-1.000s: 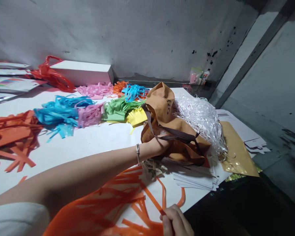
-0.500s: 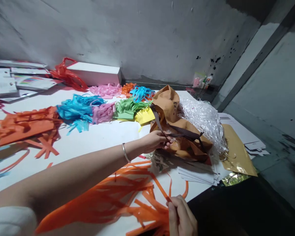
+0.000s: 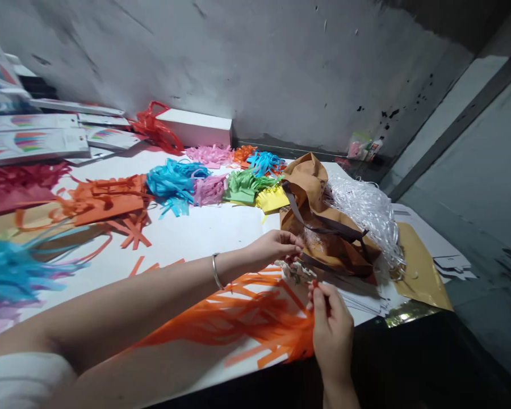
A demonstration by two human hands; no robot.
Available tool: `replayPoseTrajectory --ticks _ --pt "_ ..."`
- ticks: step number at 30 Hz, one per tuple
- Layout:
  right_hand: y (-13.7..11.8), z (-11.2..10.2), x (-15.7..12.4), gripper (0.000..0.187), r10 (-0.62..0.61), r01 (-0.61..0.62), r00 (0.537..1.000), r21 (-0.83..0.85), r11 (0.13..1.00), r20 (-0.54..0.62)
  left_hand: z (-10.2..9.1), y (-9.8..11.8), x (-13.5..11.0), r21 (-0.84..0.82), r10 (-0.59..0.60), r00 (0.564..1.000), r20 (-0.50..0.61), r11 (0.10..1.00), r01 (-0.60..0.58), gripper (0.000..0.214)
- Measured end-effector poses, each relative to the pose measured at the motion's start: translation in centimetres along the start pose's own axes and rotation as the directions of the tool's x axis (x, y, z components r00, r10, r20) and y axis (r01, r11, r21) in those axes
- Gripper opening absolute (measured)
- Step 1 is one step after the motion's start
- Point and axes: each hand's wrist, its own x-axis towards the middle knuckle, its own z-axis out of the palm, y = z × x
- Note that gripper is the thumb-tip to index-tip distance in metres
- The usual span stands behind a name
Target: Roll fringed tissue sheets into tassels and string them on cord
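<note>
My left hand [image 3: 281,247], with a bracelet at the wrist, is pinched closed in front of the brown fabric bag [image 3: 310,196]. Whatever its fingertips hold is too small to make out. Lower down, my right hand [image 3: 334,321] grips the gathered end of an orange tissue paper tassel [image 3: 238,312]. The tassel's cut strips spread leftward over the table's front edge area. Between both hands lies a small bunch of pale, crumpled material [image 3: 297,271]. Dark straps [image 3: 330,226] hang across the bag's opening.
White shredded strands [image 3: 364,218] and a tan envelope [image 3: 421,270] are right of the bag. Fringed paper bundles, blue [image 3: 176,182], green [image 3: 244,186] and orange [image 3: 111,199], line the white table [image 3: 191,236]. Behind them stand a white box [image 3: 198,128] and red plastic bag [image 3: 155,128].
My right hand has risen toward my left hand, carrying the orange tassel's end with it. My left hand has drawn back slightly from the bag. The view has shifted left.
</note>
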Motion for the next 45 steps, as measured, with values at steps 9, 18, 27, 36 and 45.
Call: replayPoseTrajectory --ticks 9,18,27,36,45 --pt "0.5 1.5 6.6 0.032 0.039 -0.040 0.999 0.030 0.999 0.038 1.8 -1.0 0.9 0.104 0.105 0.994 -0.035 0.990 -0.100 0.017" --pt "1.8 0.8 7.2 0.031 -0.026 0.028 0.999 -0.106 0.994 0.020 1.7 -1.7 1.6 0.079 0.083 0.995 -0.061 0.994 -0.078 0.013" --pt "0.3 -0.9 7.0 0.032 -0.176 0.148 0.982 -0.298 0.943 -0.070 0.6 -0.6 -1.0 -0.159 -0.046 0.998 -0.048 0.987 0.038 0.031" --pt "-5.5 1.5 0.4 0.012 -0.434 0.448 0.893 -0.150 0.882 0.117 0.4 -0.9 -10.3 -0.285 -0.050 0.997 -0.060 0.958 0.031 0.037" --pt "-7.3 4.9 -2.0 0.010 -0.463 0.492 0.853 -0.076 0.867 0.241 -0.9 -2.7 -15.6 -0.316 0.005 0.986 -0.167 0.947 -0.059 0.035"
